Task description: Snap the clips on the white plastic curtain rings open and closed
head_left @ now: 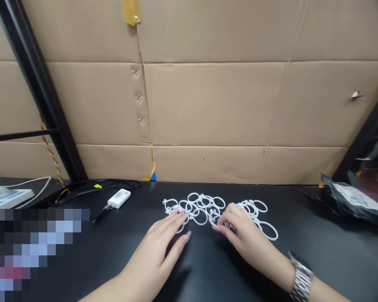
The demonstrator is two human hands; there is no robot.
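Observation:
Several thin white rings [199, 217] lie in a loose, overlapping pile on the black tabletop, some with a small knob or loop on the rim. My left hand [164, 239] rests over the pile's left side, fingers stretched out and thumb apart, with nothing gripped. At the pile's middle right, my right hand [244, 235] has its thumb and forefinger pinched at the edge of a white ring [213, 219]. Other rings [269, 230] show beyond and to the right of this hand, partly hidden by it. A metal-band watch [301, 277] is on my right wrist.
A white adapter [119, 198] with a black cable lies to the left. A power strip [11, 198] is at the far left. On the right lies a black plastic bag [353, 201] with a label. A cardboard wall [214, 105] and black frame posts [47, 92] stand behind.

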